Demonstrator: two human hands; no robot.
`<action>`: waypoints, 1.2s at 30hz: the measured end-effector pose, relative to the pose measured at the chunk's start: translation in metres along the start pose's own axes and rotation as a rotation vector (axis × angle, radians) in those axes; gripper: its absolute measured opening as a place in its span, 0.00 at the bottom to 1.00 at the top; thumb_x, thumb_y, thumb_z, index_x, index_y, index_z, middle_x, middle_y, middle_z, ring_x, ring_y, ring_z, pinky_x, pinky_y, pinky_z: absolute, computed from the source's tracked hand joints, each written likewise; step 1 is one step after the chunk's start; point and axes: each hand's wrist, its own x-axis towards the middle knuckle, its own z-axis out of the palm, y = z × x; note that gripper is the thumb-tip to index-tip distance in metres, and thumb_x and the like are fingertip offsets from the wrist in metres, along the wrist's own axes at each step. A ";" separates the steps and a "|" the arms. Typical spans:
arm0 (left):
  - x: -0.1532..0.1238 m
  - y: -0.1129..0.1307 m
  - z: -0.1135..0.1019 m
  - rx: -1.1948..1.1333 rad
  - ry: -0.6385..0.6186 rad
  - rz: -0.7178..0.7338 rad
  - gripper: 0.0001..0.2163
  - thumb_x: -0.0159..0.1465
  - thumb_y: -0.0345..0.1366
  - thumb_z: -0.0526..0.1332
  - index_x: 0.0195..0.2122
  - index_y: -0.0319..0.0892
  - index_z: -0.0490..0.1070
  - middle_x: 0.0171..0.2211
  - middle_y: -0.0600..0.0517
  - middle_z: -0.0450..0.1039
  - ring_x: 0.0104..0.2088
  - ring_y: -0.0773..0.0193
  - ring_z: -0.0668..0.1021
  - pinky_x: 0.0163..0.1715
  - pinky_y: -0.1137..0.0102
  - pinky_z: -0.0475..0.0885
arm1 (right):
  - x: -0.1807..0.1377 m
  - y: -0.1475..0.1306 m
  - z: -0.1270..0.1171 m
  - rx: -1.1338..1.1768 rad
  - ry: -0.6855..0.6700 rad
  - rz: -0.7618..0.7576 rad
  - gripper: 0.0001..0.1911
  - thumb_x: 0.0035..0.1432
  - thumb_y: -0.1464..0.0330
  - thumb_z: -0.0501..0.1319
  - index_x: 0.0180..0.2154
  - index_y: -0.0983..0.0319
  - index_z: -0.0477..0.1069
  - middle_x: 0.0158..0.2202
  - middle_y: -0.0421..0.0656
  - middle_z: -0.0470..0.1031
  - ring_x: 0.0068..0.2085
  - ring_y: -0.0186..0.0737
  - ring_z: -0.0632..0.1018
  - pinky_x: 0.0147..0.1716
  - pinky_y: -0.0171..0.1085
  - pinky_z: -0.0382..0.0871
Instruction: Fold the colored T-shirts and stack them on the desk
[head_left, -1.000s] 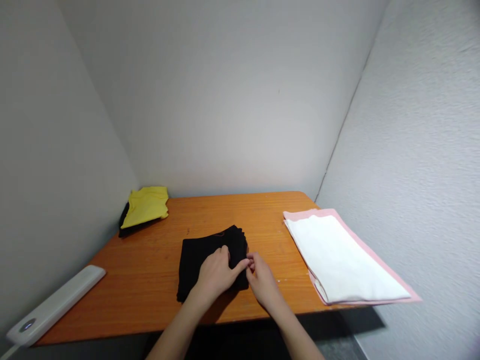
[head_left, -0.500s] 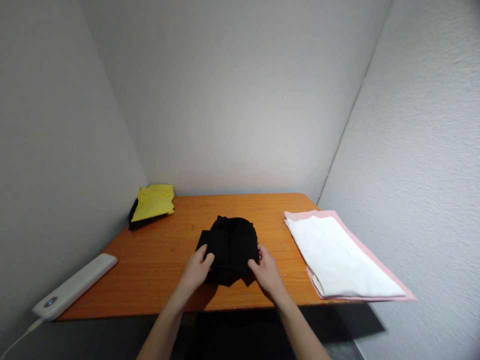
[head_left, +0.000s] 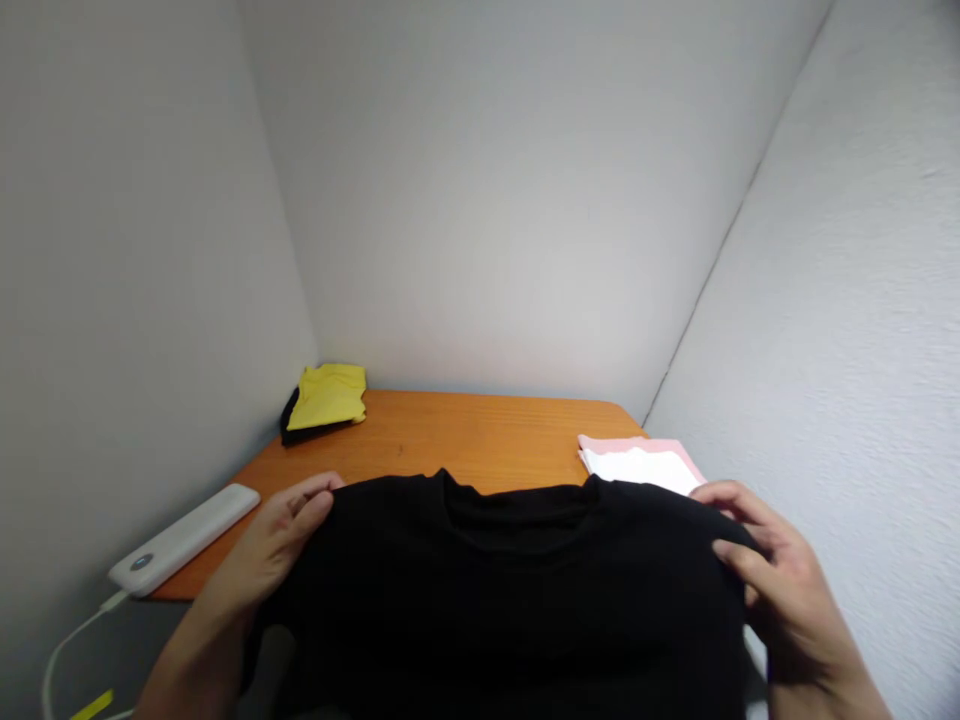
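Note:
A black T-shirt [head_left: 510, 610] hangs spread out close to me, its round neckline at the top and its lower part running out of view. My left hand [head_left: 281, 535] pinches it at the left shoulder, thumb on the near side. At the right shoulder my right hand [head_left: 772, 575] is closed on the cloth in the same way. The shirt is held up in front of the table's near edge and hides much of the tabletop.
On the wooden table [head_left: 465, 430], a folded yellow cloth [head_left: 330, 395] lies over a black one at back left. A white power bank [head_left: 191, 540] with a cable sits at the left edge. Folded white cloth [head_left: 637, 467] rests on pink cloth [head_left: 675, 447] at right. Walls enclose the table.
The black cloth, bunched on the table before, is now lifted toward me and opened out as a shirt. Both hands have moved far apart, onto its shoulders.

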 end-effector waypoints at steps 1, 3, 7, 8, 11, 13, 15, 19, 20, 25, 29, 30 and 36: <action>0.002 0.002 -0.007 -0.017 -0.059 -0.006 0.23 0.52 0.62 0.61 0.28 0.45 0.71 0.24 0.53 0.71 0.26 0.61 0.74 0.24 0.71 0.69 | 0.003 -0.006 -0.005 -0.001 -0.010 -0.003 0.15 0.53 0.60 0.62 0.43 0.55 0.68 0.28 0.41 0.70 0.23 0.39 0.69 0.19 0.36 0.60; 0.018 0.006 -0.016 -0.018 -0.116 -0.009 0.22 0.52 0.60 0.64 0.29 0.44 0.71 0.25 0.54 0.72 0.25 0.62 0.73 0.23 0.72 0.69 | 0.021 -0.013 -0.005 -0.057 -0.041 -0.048 0.16 0.52 0.60 0.63 0.43 0.55 0.68 0.30 0.42 0.72 0.26 0.41 0.72 0.22 0.37 0.64; 0.086 -0.001 -0.014 0.267 -0.030 0.142 0.21 0.58 0.59 0.58 0.31 0.44 0.73 0.29 0.52 0.75 0.32 0.58 0.76 0.33 0.69 0.71 | 0.095 0.001 0.028 -0.246 -0.034 -0.183 0.16 0.51 0.64 0.59 0.44 0.58 0.67 0.36 0.43 0.74 0.35 0.43 0.75 0.35 0.39 0.69; 0.105 -0.007 -0.008 0.364 0.003 0.194 0.21 0.60 0.58 0.57 0.33 0.44 0.73 0.32 0.51 0.76 0.35 0.57 0.76 0.37 0.68 0.71 | 0.115 0.012 0.040 -0.304 -0.020 -0.212 0.16 0.51 0.65 0.57 0.43 0.58 0.67 0.38 0.43 0.75 0.37 0.43 0.76 0.38 0.41 0.69; 0.150 -0.033 0.021 0.643 0.129 0.306 0.19 0.65 0.51 0.55 0.43 0.41 0.72 0.42 0.45 0.76 0.44 0.54 0.76 0.49 0.62 0.69 | 0.163 0.052 0.081 -0.591 0.002 -0.238 0.18 0.52 0.69 0.56 0.46 0.64 0.68 0.46 0.50 0.74 0.47 0.47 0.74 0.49 0.45 0.66; 0.161 -0.053 0.050 0.817 0.078 0.370 0.19 0.68 0.46 0.50 0.49 0.38 0.70 0.48 0.41 0.74 0.51 0.53 0.74 0.55 0.60 0.65 | 0.175 0.078 0.111 -0.796 -0.067 -0.232 0.21 0.55 0.70 0.55 0.51 0.66 0.67 0.51 0.54 0.72 0.53 0.50 0.71 0.54 0.47 0.62; 0.161 -0.071 0.081 0.908 -0.045 0.412 0.19 0.70 0.43 0.47 0.52 0.39 0.70 0.53 0.41 0.72 0.56 0.54 0.71 0.58 0.60 0.62 | 0.176 0.099 0.139 -0.907 -0.203 -0.199 0.21 0.59 0.68 0.55 0.54 0.66 0.66 0.53 0.54 0.71 0.56 0.50 0.69 0.56 0.47 0.60; 0.154 -0.107 0.131 0.940 -0.232 0.397 0.22 0.70 0.48 0.48 0.60 0.46 0.66 0.64 0.45 0.62 0.65 0.53 0.62 0.63 0.55 0.54 | 0.165 0.128 0.185 -1.001 -0.478 -0.044 0.27 0.67 0.57 0.49 0.63 0.62 0.60 0.64 0.54 0.61 0.64 0.55 0.60 0.60 0.52 0.54; 0.155 -0.115 0.138 0.953 -0.266 0.380 0.24 0.69 0.50 0.48 0.62 0.47 0.63 0.66 0.45 0.58 0.66 0.51 0.59 0.63 0.52 0.52 | 0.163 0.134 0.193 -1.032 -0.521 0.006 0.30 0.68 0.53 0.47 0.65 0.60 0.57 0.67 0.53 0.55 0.67 0.58 0.55 0.61 0.55 0.50; 0.182 -0.143 0.150 1.013 -0.304 0.352 0.29 0.68 0.56 0.43 0.67 0.50 0.54 0.70 0.48 0.48 0.69 0.51 0.51 0.65 0.49 0.43 | 0.173 0.161 0.209 -1.158 -0.538 0.114 0.38 0.64 0.43 0.40 0.69 0.52 0.44 0.72 0.44 0.35 0.69 0.60 0.34 0.62 0.63 0.30; 0.213 -0.149 0.153 1.018 -0.290 0.359 0.29 0.69 0.55 0.42 0.67 0.51 0.54 0.70 0.50 0.48 0.69 0.54 0.51 0.65 0.52 0.42 | 0.196 0.178 0.212 -1.178 -0.466 0.074 0.37 0.65 0.43 0.38 0.69 0.51 0.44 0.72 0.41 0.36 0.69 0.57 0.33 0.63 0.61 0.28; 0.220 -0.150 0.155 1.018 -0.287 0.364 0.28 0.69 0.55 0.42 0.67 0.51 0.53 0.70 0.50 0.48 0.69 0.54 0.51 0.66 0.53 0.42 | 0.202 0.182 0.213 -1.179 -0.445 0.058 0.37 0.65 0.43 0.39 0.69 0.51 0.45 0.72 0.41 0.36 0.69 0.57 0.34 0.63 0.60 0.28; 0.253 -0.156 0.160 1.010 -0.297 0.410 0.28 0.69 0.55 0.42 0.67 0.52 0.53 0.70 0.52 0.48 0.69 0.56 0.51 0.66 0.54 0.42 | 0.224 0.200 0.216 -1.183 -0.357 -0.029 0.35 0.66 0.45 0.40 0.68 0.51 0.47 0.71 0.40 0.40 0.70 0.55 0.37 0.64 0.58 0.29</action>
